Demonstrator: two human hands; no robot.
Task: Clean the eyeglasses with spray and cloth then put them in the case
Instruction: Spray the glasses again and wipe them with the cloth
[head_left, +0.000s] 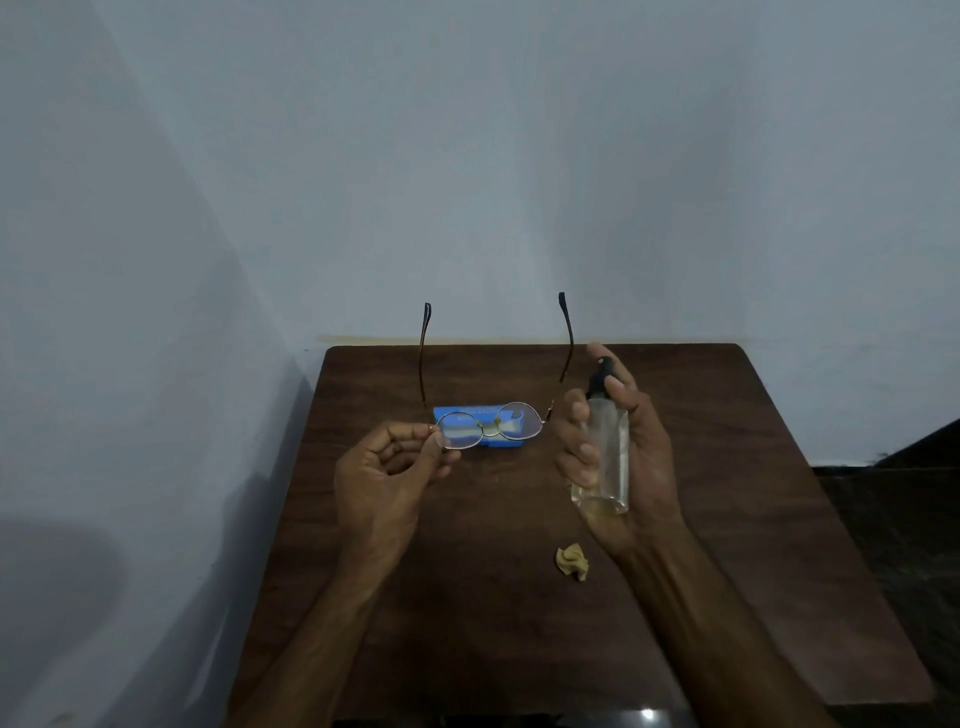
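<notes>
We hold eyeglasses (485, 423) and spray bottle (605, 457) above the surface (753, 493).
Left hand (382, 478) fingers pinch the lens rim; right hand (618, 447) fingers wrap the unlabelled bottle; blue case (514, 418) beyond, its writing unreadable.

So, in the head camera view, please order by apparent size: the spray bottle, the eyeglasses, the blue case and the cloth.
1. eyeglasses, with their temples unfolded
2. spray bottle, in the right hand
3. blue case, partly hidden behind the lenses and farther away, so bottle versus case is unsure
4. crumpled cloth

The left hand holds the eyeglasses.
</notes>
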